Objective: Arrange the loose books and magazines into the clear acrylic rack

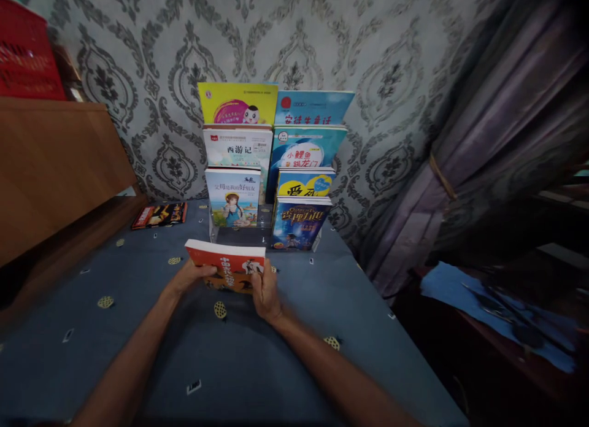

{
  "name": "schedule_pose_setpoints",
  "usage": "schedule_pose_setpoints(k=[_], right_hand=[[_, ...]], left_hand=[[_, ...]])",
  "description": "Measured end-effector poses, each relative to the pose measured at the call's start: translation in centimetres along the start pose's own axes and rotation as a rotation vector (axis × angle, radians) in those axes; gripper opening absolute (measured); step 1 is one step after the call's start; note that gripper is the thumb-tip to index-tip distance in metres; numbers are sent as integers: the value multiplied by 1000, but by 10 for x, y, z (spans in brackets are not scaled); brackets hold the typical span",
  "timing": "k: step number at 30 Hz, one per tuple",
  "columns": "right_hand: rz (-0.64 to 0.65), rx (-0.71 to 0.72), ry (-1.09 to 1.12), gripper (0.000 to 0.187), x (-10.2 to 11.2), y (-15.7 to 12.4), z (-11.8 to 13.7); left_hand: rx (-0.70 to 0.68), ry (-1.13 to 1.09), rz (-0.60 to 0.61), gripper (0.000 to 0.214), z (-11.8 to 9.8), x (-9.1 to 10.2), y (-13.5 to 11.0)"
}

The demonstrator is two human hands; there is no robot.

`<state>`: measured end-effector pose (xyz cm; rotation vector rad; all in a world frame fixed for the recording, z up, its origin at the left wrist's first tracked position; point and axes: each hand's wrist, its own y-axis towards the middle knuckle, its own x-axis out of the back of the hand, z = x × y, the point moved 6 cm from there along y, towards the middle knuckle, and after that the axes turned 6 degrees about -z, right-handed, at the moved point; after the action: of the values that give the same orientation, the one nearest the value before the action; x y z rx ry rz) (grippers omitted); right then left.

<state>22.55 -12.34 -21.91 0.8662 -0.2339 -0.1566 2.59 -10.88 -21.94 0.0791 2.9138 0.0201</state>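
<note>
Head view: both hands [267,297] pinching red book [234,269]; tiered books [301,151] beyond, dark book [160,215] leftward.

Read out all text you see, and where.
"西游记": second left book
"父母是我的好朋友": front left book
"安徒生童话": top right book
"小鲤鱼跳龙门": second right book
"爱", rest unclear: third right book
"查理九世": front right book
"中国", rest unclear: held red book
Too small or blurred: red box, flat book, remaining print.

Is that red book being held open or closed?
Closed: the red book shows its printed cover, its pages pressed together as one white edge along the top. The left hand and right hand grip its sides.
</note>
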Motion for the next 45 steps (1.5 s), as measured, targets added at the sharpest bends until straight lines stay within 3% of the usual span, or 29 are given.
schedule_pose_setpoints(k=[45], right_hand=[[54, -78, -10, 25, -3, 4, -4]], left_hand=[[-26, 14, -16, 50, -5, -3, 1]])
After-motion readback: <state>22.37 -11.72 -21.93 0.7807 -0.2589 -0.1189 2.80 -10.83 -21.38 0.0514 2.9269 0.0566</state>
